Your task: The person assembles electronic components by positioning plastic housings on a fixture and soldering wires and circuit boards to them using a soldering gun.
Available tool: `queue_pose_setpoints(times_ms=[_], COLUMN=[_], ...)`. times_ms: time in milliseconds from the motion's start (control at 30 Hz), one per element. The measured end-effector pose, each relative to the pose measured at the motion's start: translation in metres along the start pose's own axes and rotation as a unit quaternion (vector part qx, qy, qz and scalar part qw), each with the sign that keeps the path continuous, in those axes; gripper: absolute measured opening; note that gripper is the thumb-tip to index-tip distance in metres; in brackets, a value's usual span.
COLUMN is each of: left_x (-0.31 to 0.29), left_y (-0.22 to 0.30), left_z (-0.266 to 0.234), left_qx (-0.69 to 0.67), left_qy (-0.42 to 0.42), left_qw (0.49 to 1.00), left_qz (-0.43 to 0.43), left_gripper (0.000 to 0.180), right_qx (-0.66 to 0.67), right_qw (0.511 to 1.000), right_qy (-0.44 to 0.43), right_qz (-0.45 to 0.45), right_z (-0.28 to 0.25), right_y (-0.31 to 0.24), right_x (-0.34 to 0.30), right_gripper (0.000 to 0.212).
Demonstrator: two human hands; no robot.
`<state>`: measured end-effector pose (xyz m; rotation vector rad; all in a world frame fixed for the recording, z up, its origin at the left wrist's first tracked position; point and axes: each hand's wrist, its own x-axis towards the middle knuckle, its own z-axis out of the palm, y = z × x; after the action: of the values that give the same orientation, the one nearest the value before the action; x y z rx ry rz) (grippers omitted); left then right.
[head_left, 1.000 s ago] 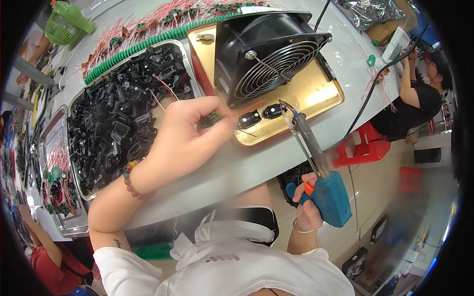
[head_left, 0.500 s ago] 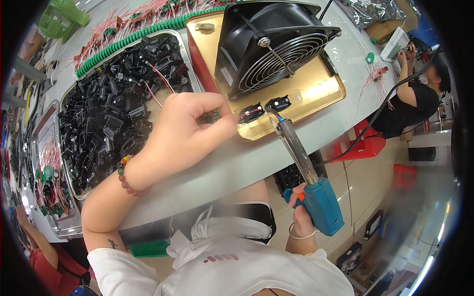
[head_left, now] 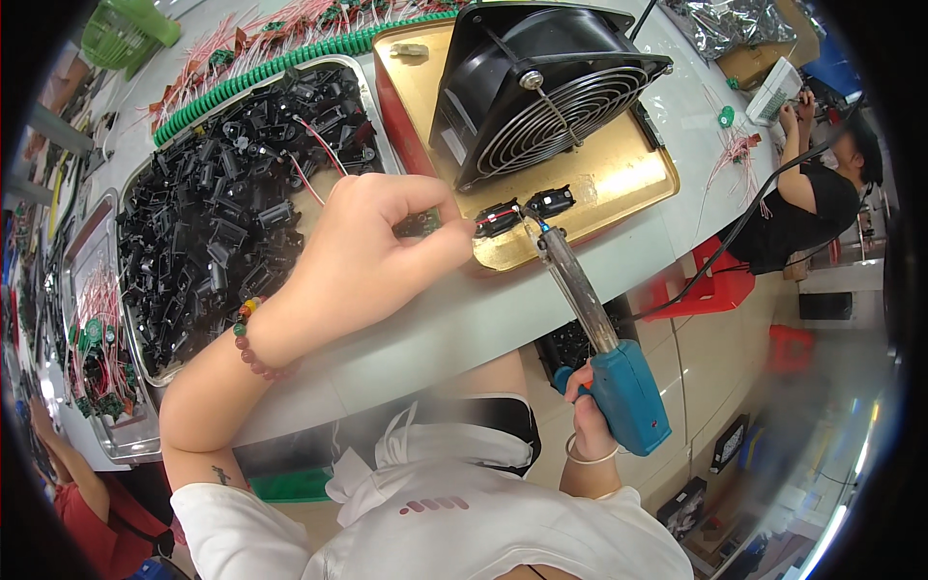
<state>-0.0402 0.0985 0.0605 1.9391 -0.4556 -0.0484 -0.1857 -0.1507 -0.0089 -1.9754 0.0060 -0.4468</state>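
Observation:
My left hand [head_left: 382,237] is closed in a pinch on a thin red wire [head_left: 496,216] that runs along a small black plastic holder [head_left: 500,224]. Through the gap of its fingers part of a green circuit board [head_left: 420,224] shows. In my right hand [head_left: 592,420] is a teal soldering gun [head_left: 630,396], its fingers wrapped round the handle near an orange-red trigger. The gun's tip is at the right end of the holder, by the wire. Just right of it lies a second black holder [head_left: 552,201]. Both holders rest on a gold-coloured metal tin [head_left: 619,184].
A black fan [head_left: 556,92] with a wire grille stands on the tin. To the left, a metal tray [head_left: 372,101] holds many black holders. Beyond it run a coiled green hose [head_left: 232,101] and wired boards. Another person [head_left: 807,198] sits at the far right.
The soldering gun's tip has moved slightly left, onto the near holder's right end. My left hand keeps its pinch, and the view has shifted a little.

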Motion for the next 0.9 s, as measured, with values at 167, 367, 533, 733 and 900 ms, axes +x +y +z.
queue_pose_setpoints(times_ms=[167,367,533,733,900], left_x=[0.001,0.002,0.002,0.003,0.001], left_y=[-0.002,0.0,-0.002,-0.004,-0.003], left_z=[-0.001,-0.003,-0.003,-0.004,-0.002], left_qx=[0.005,-0.001,-0.004,0.022,0.07], left_qy=[0.007,-0.017,-0.015,-0.009,0.024], left_qw=[1.0,0.999,1.0,1.0,0.997], left_qz=[0.018,-0.034,-0.015,-0.004,0.021], left_gripper=[0.016,0.015,0.015,0.016,0.016], right_qx=[0.003,0.045,0.135,0.195,0.205], right_qw=[0.999,0.996,0.988,0.975,0.973], right_qy=[-0.001,0.021,-0.01,-0.004,-0.022], right_qz=[0.035,0.076,0.075,0.107,0.101], right_z=[-0.003,-0.002,-0.007,-0.006,-0.007], right_y=[0.007,0.011,0.015,0.02,0.018], right_x=[-0.004,-0.005,-0.01,-0.015,-0.013], right_gripper=[0.012,0.015,0.035,0.065,0.065])
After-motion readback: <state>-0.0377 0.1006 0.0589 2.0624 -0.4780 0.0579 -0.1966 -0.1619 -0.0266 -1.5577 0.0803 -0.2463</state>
